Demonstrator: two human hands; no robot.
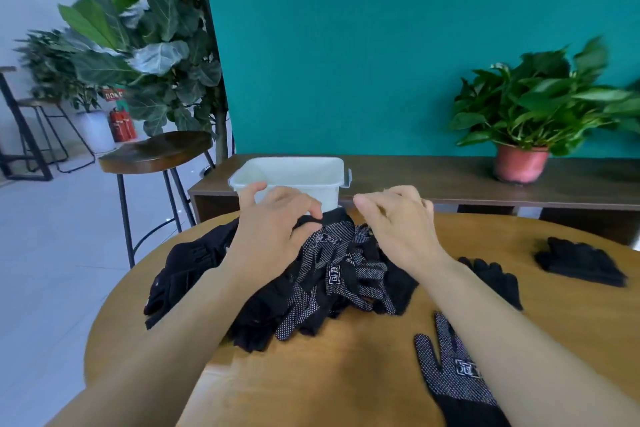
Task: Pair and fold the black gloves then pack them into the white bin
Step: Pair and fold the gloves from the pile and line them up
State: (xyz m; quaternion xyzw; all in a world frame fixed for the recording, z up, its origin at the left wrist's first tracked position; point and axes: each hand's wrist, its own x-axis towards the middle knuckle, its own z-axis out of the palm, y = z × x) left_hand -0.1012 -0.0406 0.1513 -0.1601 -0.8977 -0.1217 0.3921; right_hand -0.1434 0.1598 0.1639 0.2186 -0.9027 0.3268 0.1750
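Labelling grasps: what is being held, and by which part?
The left hand seems to pinch a black glove by its cuff edge; the right hand holds nothing.

1. A white boxed emblem was printed on the flat black knitted glove with white grip dots (446, 392); its characters could not be read.
2. The same emblem was repeated on the heap of black dotted gloves (337, 274), equally illegible.
3. Pale lettering on the small red wall sign (112, 94) was blurred beyond reading.

Both forearms extended forward, palms down.
Left hand (273, 222): fingers curled, thumb toward fingertips, grip unclear through motion blur. Right hand (398, 218): fingers loosely curled, relaxed.
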